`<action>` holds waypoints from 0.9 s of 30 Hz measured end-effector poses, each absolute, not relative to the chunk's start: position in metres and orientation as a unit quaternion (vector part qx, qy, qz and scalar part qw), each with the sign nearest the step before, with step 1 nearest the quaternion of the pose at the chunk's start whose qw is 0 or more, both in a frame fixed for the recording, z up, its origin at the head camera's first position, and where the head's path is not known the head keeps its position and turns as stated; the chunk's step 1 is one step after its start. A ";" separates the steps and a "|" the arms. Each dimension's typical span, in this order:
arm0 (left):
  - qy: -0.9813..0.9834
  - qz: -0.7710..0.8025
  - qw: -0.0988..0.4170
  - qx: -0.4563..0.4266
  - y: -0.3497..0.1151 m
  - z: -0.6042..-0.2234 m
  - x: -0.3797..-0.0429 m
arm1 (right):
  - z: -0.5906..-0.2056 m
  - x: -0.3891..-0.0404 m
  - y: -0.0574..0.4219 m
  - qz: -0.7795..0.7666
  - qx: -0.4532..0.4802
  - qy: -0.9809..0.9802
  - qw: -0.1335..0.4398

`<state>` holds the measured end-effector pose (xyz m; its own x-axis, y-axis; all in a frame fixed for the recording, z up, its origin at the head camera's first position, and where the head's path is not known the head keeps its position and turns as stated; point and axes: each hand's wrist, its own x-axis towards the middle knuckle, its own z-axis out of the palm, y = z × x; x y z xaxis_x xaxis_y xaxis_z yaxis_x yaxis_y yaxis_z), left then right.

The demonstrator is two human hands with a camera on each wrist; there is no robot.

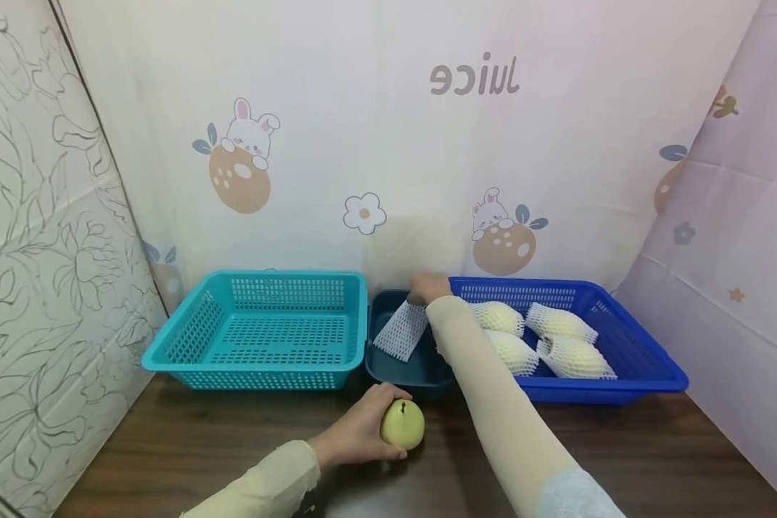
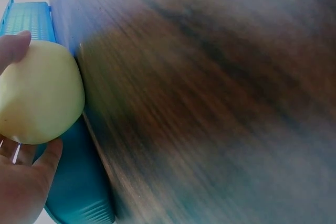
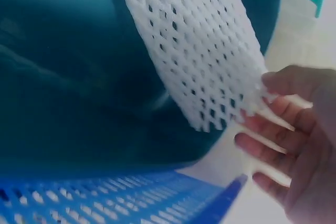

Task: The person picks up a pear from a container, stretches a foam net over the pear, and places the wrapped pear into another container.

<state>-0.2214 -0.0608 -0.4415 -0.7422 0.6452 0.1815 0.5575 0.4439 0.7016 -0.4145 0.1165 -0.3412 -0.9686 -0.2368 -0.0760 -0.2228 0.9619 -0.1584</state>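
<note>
A yellow-green pear sits in the grip of my left hand, near the front of the dark bin. In the left wrist view the thumb and fingers curve round the pear from both sides. My right hand reaches over the back of the dark teal bin. Between its thumb and forefinger it pinches one end of a white foam net sleeve. In the right wrist view the flat sleeve hangs inside the bin, with the other fingers spread apart from it.
To the left stands a turquoise basket. On the right, a blue basket holds several pears in white foam nets. All stand on a dark wooden table before a printed curtain. The right forearm crosses the blue basket's left side.
</note>
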 end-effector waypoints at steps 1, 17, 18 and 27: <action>0.848 0.390 0.056 0.355 -0.060 -0.442 -0.221 | -0.340 -0.415 0.118 -0.093 -0.121 0.987 0.053; 0.845 0.379 0.036 0.375 -0.049 -0.443 -0.224 | -0.286 -0.384 0.148 -0.192 -0.276 0.942 -0.014; 0.846 0.378 0.035 0.375 -0.049 -0.442 -0.224 | -0.282 -0.381 0.149 -0.189 -0.285 0.939 -0.019; 0.849 0.386 0.039 0.360 -0.063 -0.440 -0.224 | -0.261 -0.354 0.148 -0.186 -0.350 0.917 -0.039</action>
<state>-0.2238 -0.0628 -0.4405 -0.7381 0.6405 0.2119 0.5808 0.4434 0.6827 -0.3544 0.1485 -0.2615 -0.7516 -0.6281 0.2014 -0.6570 0.6858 -0.3131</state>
